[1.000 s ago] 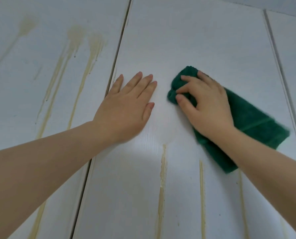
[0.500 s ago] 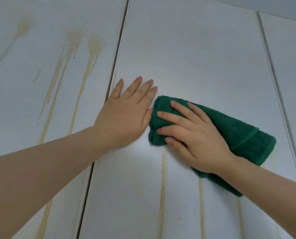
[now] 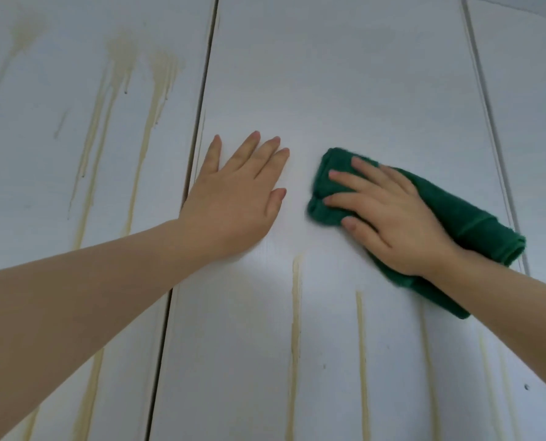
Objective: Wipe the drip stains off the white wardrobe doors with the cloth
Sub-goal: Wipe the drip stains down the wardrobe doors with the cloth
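Note:
A folded dark green cloth (image 3: 449,211) lies flat against the middle white wardrobe door (image 3: 345,74). My right hand (image 3: 389,218) presses on the cloth with its fingers spread and nearly straight. To its left, my left hand (image 3: 233,202) rests flat on the same door, apart from the cloth. Yellowish drip stains (image 3: 295,313) run down the door below both hands. More drip stains (image 3: 157,90) streak the left door (image 3: 42,154). Above the hands the middle door shows no streaks.
A dark vertical gap (image 3: 201,122) separates the left door from the middle one. Another seam (image 3: 484,106) marks the edge of a third door (image 3: 526,90) at the right.
My right hand has slid the cloth to the right, away from my left hand, which it touched half a second ago. The left hand stays in place.

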